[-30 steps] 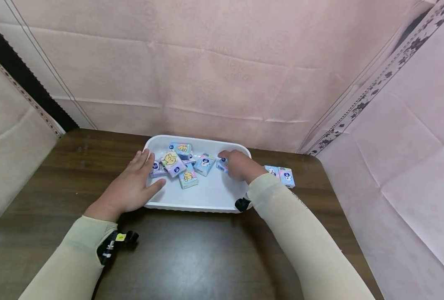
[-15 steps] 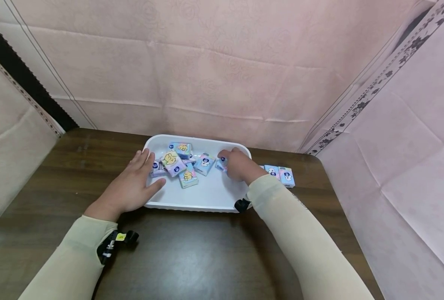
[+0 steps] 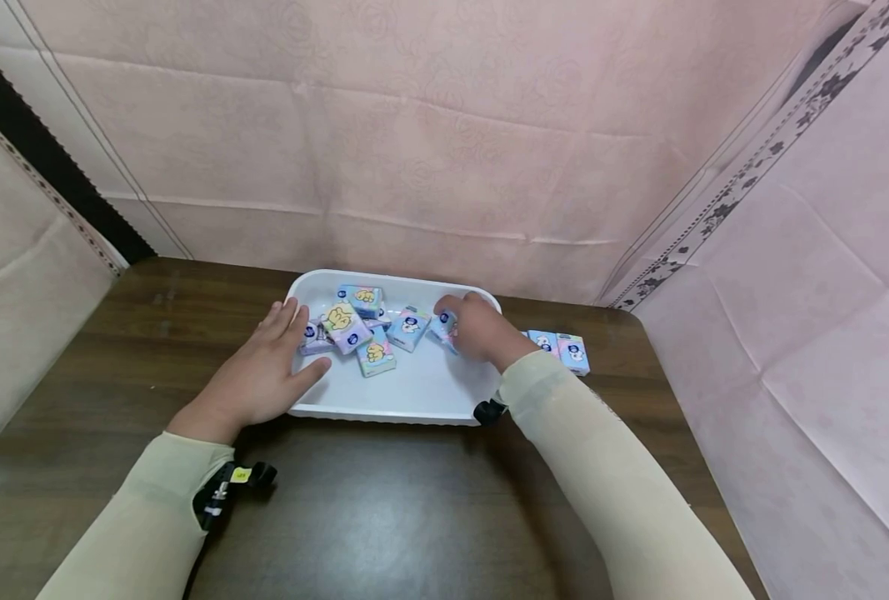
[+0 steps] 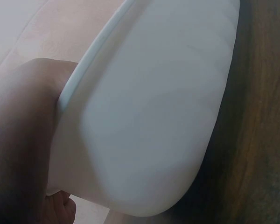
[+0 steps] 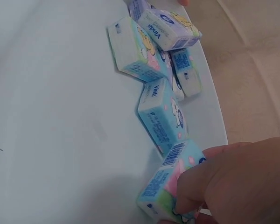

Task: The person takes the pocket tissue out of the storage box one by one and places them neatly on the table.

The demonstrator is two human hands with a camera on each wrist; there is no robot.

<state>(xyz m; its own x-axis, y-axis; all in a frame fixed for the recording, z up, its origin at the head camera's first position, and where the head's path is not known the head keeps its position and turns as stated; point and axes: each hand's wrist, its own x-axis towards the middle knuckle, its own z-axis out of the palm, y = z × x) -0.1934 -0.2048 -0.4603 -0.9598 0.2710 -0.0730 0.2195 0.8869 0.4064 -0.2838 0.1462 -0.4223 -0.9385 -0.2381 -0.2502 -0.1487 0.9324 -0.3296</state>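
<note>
A white tray [image 3: 414, 392] on a dark wooden table holds several small pastel tissue packs [image 3: 377, 350]. My left hand [image 3: 264, 371] lies flat over the tray's left rim with straight fingers and the thumb inside the tray. The left wrist view shows the tray's outer wall [image 4: 154, 116] with the left hand [image 4: 18, 140] against the rim. My right hand [image 3: 477, 329] is inside the tray's far right part, its fingers curled round one tissue pack [image 3: 444, 323]. Up close in the right wrist view, that pack [image 5: 165, 186] is pinched by the fingers [image 5: 233, 182], tilted on the tray floor [image 5: 51, 116].
Two more tissue packs [image 3: 560, 346] lie on the table just right of the tray. Pink cloth walls close in the table at the back and on both sides. The table's right edge [image 3: 684, 433] is near my right forearm.
My right hand has drawn slightly left and closed more tightly on the pack at the tray's right side. The left hand has stayed on the rim.
</note>
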